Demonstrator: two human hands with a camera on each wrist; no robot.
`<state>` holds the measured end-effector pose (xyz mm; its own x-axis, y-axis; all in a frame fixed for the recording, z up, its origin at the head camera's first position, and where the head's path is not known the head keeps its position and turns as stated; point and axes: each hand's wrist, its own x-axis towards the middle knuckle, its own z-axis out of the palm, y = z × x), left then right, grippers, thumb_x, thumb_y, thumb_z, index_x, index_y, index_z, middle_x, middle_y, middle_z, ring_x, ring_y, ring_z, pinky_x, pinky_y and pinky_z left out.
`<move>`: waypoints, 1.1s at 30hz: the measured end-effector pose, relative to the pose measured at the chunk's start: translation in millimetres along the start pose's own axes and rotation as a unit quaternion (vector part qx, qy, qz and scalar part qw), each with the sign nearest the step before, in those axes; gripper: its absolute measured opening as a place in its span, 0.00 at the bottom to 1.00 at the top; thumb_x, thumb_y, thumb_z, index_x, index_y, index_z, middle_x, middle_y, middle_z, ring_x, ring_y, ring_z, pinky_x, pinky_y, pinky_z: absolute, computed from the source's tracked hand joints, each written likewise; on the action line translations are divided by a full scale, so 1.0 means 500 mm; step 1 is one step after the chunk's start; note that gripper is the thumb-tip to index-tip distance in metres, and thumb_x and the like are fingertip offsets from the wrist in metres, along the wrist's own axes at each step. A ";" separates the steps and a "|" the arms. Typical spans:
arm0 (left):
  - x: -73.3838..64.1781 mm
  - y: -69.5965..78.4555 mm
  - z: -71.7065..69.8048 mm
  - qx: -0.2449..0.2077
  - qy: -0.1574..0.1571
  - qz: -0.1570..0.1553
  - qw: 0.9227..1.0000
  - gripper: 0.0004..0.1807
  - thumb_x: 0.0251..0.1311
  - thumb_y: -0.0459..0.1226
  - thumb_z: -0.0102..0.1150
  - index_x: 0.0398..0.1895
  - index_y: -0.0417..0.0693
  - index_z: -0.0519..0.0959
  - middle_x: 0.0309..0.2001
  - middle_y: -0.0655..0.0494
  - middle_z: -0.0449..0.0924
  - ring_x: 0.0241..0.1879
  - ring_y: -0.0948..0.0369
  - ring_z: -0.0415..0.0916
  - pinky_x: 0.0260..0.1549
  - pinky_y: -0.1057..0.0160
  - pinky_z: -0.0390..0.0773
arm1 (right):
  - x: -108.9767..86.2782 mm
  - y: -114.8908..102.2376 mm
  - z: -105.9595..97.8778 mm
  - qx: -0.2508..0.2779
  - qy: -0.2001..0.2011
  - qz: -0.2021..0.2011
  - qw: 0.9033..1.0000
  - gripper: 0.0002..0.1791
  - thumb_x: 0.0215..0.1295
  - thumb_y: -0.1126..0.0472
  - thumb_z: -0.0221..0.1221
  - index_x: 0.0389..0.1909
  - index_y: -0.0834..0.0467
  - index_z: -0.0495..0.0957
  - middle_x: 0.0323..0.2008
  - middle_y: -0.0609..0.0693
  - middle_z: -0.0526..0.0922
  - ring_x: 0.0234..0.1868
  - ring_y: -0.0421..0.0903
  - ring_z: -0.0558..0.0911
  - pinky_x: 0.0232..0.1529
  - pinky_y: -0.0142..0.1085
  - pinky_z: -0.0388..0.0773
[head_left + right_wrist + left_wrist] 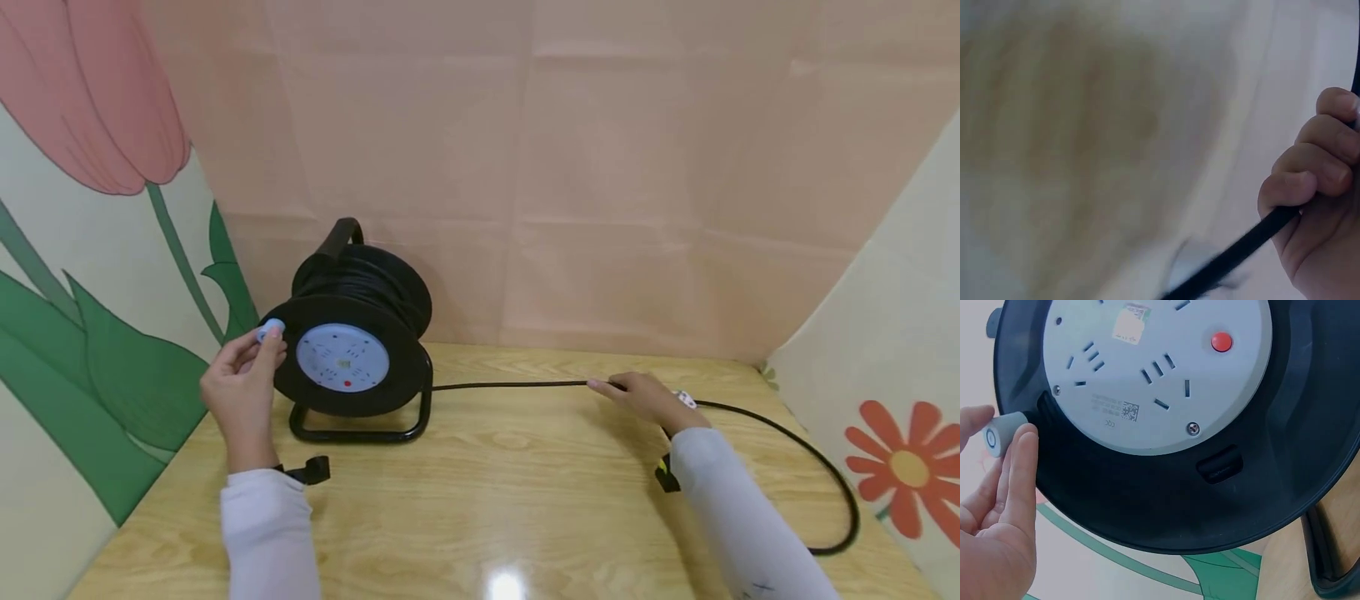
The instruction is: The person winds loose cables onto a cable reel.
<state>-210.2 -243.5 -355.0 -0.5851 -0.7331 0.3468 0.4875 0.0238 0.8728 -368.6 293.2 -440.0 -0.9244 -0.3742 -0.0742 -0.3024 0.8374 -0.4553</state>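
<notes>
A black cable reel (283,367) stands upright on its metal frame, left of the middle in the head view. Its round pale socket panel (1147,375) has several slots and a red button (1222,342). My left hand (243,383) pinches the light-blue knob (1009,432) at the rim of the reel's front disc, between thumb and fingers. Farther right, my right hand (643,395) grips the black cable (517,384), which runs taut and low from the reel. Curled fingers wrap the cable in the right wrist view, where the background is blurred.
Beyond the right hand the cable's loose length (821,458) curves over the wooden table (487,483) and passes under the right sleeve. A peach backdrop (600,208) rises behind the table. Flower-printed panels (907,333) flank both sides.
</notes>
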 end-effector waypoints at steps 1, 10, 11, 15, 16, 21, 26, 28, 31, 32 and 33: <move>-0.001 -0.001 0.000 0.000 0.000 -0.001 1.000 0.19 0.52 0.40 0.77 0.42 0.35 0.86 0.32 0.54 0.86 0.28 0.64 0.85 0.35 0.71 0.82 | -0.007 0.019 0.002 0.002 -0.002 0.011 1.000 0.41 0.68 0.25 0.43 0.47 0.58 0.81 0.47 0.57 0.82 0.48 0.58 0.80 0.46 0.55 0.76; -0.002 -0.007 0.002 -0.006 0.001 0.013 1.000 0.19 0.53 0.40 0.76 0.43 0.35 0.86 0.32 0.55 0.87 0.28 0.65 0.85 0.35 0.71 0.82 | -0.066 0.073 -0.033 -0.019 0.014 0.037 0.999 0.45 0.71 0.27 0.42 0.61 0.65 0.76 0.60 0.69 0.76 0.60 0.72 0.73 0.54 0.67 0.70; -0.002 -0.007 0.002 -0.007 0.001 0.015 1.000 0.19 0.53 0.40 0.76 0.43 0.35 0.86 0.32 0.55 0.87 0.28 0.65 0.85 0.35 0.71 0.82 | -0.073 0.073 -0.041 -0.021 0.021 0.035 0.999 0.45 0.72 0.28 0.42 0.61 0.66 0.76 0.59 0.70 0.76 0.59 0.72 0.74 0.52 0.66 0.71; 0.000 -0.006 0.002 -0.010 0.000 0.010 1.000 0.19 0.52 0.40 0.77 0.43 0.35 0.86 0.32 0.54 0.86 0.29 0.64 0.85 0.35 0.71 0.82 | -0.097 0.065 -0.069 -0.002 0.088 0.032 0.996 0.36 0.72 0.30 0.46 0.41 0.62 0.78 0.35 0.61 0.80 0.33 0.59 0.79 0.33 0.50 0.76; 0.000 -0.005 0.001 -0.009 0.000 0.007 1.000 0.19 0.52 0.40 0.77 0.43 0.35 0.86 0.33 0.54 0.86 0.29 0.64 0.85 0.35 0.71 0.82 | -0.102 0.059 -0.074 0.008 0.110 0.028 0.994 0.34 0.73 0.31 0.46 0.38 0.61 0.75 0.31 0.58 0.77 0.29 0.55 0.75 0.29 0.46 0.73; -0.002 -0.005 -0.001 -0.007 0.003 -0.002 1.000 0.20 0.52 0.39 0.77 0.43 0.35 0.86 0.33 0.54 0.86 0.29 0.64 0.85 0.35 0.71 0.82 | -0.115 0.029 -0.078 0.050 0.218 0.002 0.975 0.24 0.75 0.37 0.48 0.38 0.57 0.70 0.26 0.54 0.68 0.24 0.50 0.67 0.25 0.41 0.64; -0.005 -0.004 0.001 -0.002 0.009 -0.012 1.000 0.21 0.50 0.40 0.78 0.44 0.36 0.86 0.35 0.54 0.86 0.29 0.65 0.85 0.35 0.72 0.82 | -0.116 0.028 -0.048 0.017 0.295 0.023 0.955 0.24 0.72 0.35 0.52 0.35 0.54 0.75 0.21 0.52 0.69 0.20 0.48 0.66 0.19 0.38 0.60; -0.005 -0.003 0.003 0.005 0.012 -0.017 1.000 0.22 0.50 0.41 0.79 0.45 0.38 0.86 0.36 0.54 0.86 0.30 0.65 0.84 0.35 0.73 0.82 | -0.119 0.033 -0.033 -0.013 0.309 0.040 0.950 0.26 0.70 0.34 0.53 0.30 0.53 0.74 0.18 0.49 0.67 0.17 0.47 0.64 0.16 0.37 0.56; -0.006 0.000 0.005 0.015 0.017 -0.024 0.999 0.23 0.49 0.42 0.79 0.47 0.39 0.86 0.38 0.54 0.85 0.32 0.64 0.84 0.36 0.74 0.81 | -0.125 0.040 -0.013 -0.042 0.310 0.059 0.948 0.29 0.69 0.32 0.54 0.23 0.53 0.68 0.14 0.48 0.61 0.14 0.45 0.59 0.13 0.36 0.52; -0.007 0.001 0.006 0.017 0.018 -0.027 0.999 0.23 0.49 0.43 0.79 0.47 0.40 0.86 0.38 0.54 0.85 0.33 0.64 0.84 0.36 0.74 0.81 | -0.126 0.041 -0.008 -0.043 0.304 0.062 0.950 0.30 0.69 0.32 0.54 0.22 0.53 0.67 0.14 0.48 0.61 0.14 0.45 0.58 0.13 0.36 0.51; -0.007 0.002 0.007 0.016 0.020 -0.030 0.999 0.24 0.49 0.42 0.79 0.47 0.40 0.86 0.39 0.54 0.84 0.34 0.63 0.84 0.37 0.74 0.81 | -0.128 0.042 -0.003 -0.042 0.297 0.062 0.952 0.30 0.69 0.32 0.54 0.22 0.53 0.66 0.15 0.48 0.60 0.14 0.45 0.58 0.14 0.36 0.51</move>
<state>-209.9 -238.3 -354.1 -0.5863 -0.7601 0.2801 0.4306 0.0004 0.9026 -316.3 335.5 -443.6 -0.9153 -0.0005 0.4028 -0.1771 0.8987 -0.4013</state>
